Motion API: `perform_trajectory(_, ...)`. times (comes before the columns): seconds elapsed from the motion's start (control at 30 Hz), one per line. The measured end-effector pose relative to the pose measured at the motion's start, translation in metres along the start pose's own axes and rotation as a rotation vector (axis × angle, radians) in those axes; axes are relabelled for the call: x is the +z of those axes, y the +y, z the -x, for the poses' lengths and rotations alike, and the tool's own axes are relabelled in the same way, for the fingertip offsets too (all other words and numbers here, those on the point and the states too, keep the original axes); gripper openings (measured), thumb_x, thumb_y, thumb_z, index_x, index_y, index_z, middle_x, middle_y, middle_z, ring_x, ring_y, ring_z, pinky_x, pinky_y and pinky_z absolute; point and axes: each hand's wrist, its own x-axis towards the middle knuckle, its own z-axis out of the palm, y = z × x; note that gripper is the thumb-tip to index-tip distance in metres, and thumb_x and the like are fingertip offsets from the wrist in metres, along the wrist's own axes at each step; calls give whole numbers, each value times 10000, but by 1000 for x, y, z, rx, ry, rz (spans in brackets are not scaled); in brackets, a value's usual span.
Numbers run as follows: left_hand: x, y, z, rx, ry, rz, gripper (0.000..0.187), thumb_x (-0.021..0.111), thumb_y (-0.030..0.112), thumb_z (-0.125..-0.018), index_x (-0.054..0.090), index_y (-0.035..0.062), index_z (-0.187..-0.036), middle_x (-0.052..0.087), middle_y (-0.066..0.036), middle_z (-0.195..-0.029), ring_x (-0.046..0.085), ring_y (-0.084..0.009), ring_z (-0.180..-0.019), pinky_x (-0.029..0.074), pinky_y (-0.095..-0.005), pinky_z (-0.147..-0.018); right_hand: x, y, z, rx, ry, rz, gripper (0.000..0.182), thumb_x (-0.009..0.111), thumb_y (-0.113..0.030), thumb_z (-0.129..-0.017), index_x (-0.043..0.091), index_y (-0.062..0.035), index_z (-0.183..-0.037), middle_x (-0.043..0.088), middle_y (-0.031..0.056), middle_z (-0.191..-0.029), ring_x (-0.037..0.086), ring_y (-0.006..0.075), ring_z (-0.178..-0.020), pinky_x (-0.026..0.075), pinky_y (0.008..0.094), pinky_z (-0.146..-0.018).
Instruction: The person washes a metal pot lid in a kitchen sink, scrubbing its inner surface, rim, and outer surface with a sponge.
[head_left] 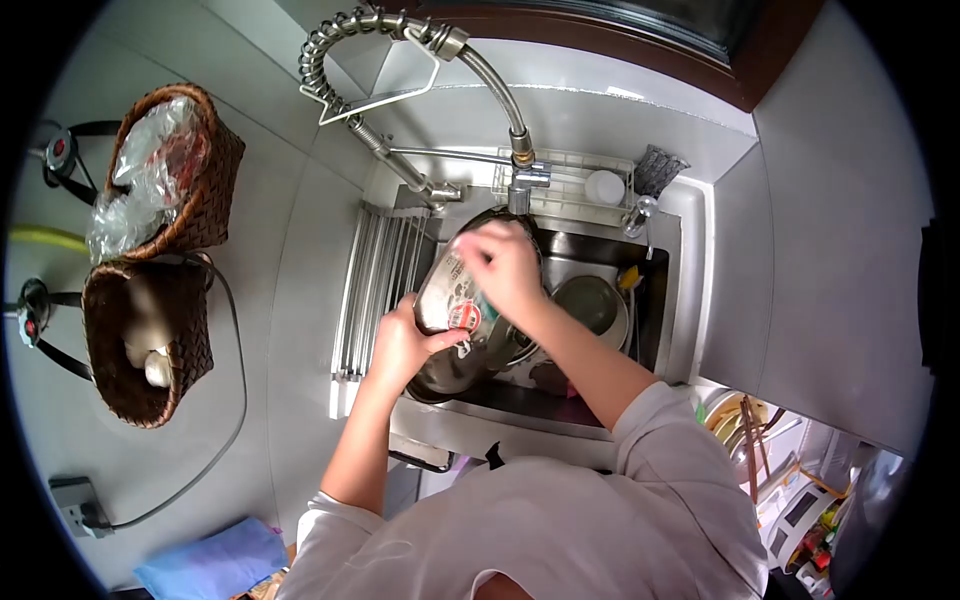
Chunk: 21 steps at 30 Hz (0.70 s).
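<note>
1. At the sink (654, 330), one person in a pale top is working, both forearms reaching over the basin. Grey wall panels (290, 300) are running down the left side; a brown window frame (770, 60) is showing beyond.
2. A spring-coil faucet (490, 80) is arching above. A metal slatted rack (372, 290) is lining the basin's left edge; a wire rack (560, 165) is sitting behind, carrying a white round item (604, 187).
3. Two woven baskets (228, 185) are hanging on the left: the far one is holding clear plastic bags (150, 160), the near one pale lumps (158, 368). A grey cable (238, 370) is looping down to an outlet (75, 505).
4. The right hand (500, 265) is blurring, fingers curled, covering the package's far end. Can't make out from here whether it's gripping. Forearms are hiding part of the bowls (588, 305); small print is unreadable. The lower right is crowding with crockery (735, 415), partly cut off by the person's sleeve.
5. The pale package (436, 300) is tilting over the basin's left half, its red-and-white label facing up. Left hand (400, 345) is gripping its near-left edge, thumb across the near end.
6. Long axis is running near-left to far-right, far end pointing toward the faucet base. Can't tell top from bottom.
</note>
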Motion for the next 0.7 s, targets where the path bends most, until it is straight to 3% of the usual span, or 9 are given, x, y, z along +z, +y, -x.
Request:
perform_trajectory(0.1, -2, 8, 1, -45, -23, 12, 678, 902, 442, -602, 586, -61, -927, 661, -228, -712, 686, -360, -668, 543, -382, -628, -5, 74, -5, 458, -12, -85, 107, 696, -154, -811, 747, -62, -830, 690, 77, -730, 615, 275, -639, 476, 352, -614)
perform_trajectory(0.17, 0, 17, 2, -34, -59, -108, 622, 903, 390, -629, 584, -56, -922, 668, -243, -752, 693, -370, -703, 544, -389, -625, 1, 137, 13, 655, 17, -81, 154, 703, -174, -833, 749, -41, -894, 714, 98, -752, 638, 258, -616, 479, 336, -603)
perform_trajectory(0.23, 4, 10, 2, -77, -78, -82, 731, 923, 380, -603, 596, -93, -1056, 702, -196, -825, 703, -255, -744, 552, -348, -705, 16, 155, 26, 678, 140, -200, 178, 704, -193, -847, 751, -38, -922, 719, 113, -762, 651, 233, -637, 485, 337, -618)
perform_trajectory(0.37, -3, 8, -3, -105, -60, 63, 651, 891, 337, -677, 608, -99, -1069, 714, -180, -850, 697, -217, -760, 547, -340, -718, 21, 146, 25, 675, 188, -300, 212, 714, -214, -851, 747, -17, -921, 724, 127, -777, 666, 196, -664, 495, 334, -640)
perform_trajectory(0.43, -8, 3, -7, -183, -97, 110, 626, 871, 341, -705, 619, -97, -1075, 719, -186, -846, 708, -221, -774, 544, -339, -714, 19, 143, 21, 681, 155, -234, 223, 700, -235, -854, 746, -27, -919, 712, 145, -772, 676, 250, -677, 500, 356, -648)
perform_trajectory(0.47, -11, -1, -10, -250, -124, 99, 573, 819, 346, -777, 629, -100, -1083, 719, -191, -853, 705, -221, -787, 542, -341, -711, 18, 142, 20, 673, 140, -200, 224, 695, -239, -855, 745, -30, -919, 707, 152, -767, 677, 265, -680, 501, 362, -650)
perform_trajectory(0.57, -8, -3, -22, -294, 21, 23, 572, 765, 386, -830, 628, -104, -1092, 712, -209, -851, 701, -236, -777, 538, -356, -706, 18, 142, 16, 657, 86, -169, 225, 679, -246, -856, 744, -39, -915, 693, 170, -773, 671, 305, -693, 504, 375, -654)
perform_trajectory(0.6, -1, -4, -25, -208, 95, -31, 502, 625, 409, -938, 635, -74, -1075, 686, -234, -782, 695, -320, -706, 531, -406, -660, 17, 138, 13, 652, 66, -168, 224, 673, -246, -857, 743, -41, -913, 689, 175, -779, 667, 317, -697, 505, 379, -655)
perform_trajectory(0.7, 15, 11, -28, -146, 249, -251, 457, 464, 387, -1019, 647, -32, -1008, 638, -252, -698, 650, -418, -648, 510, -470, -608, 18, 116, 7, 635, 124, -105, 195, 671, -211, -845, 736, -29, -871, 682, 179, -784, 662, 321, -700, 500, 395, -640)
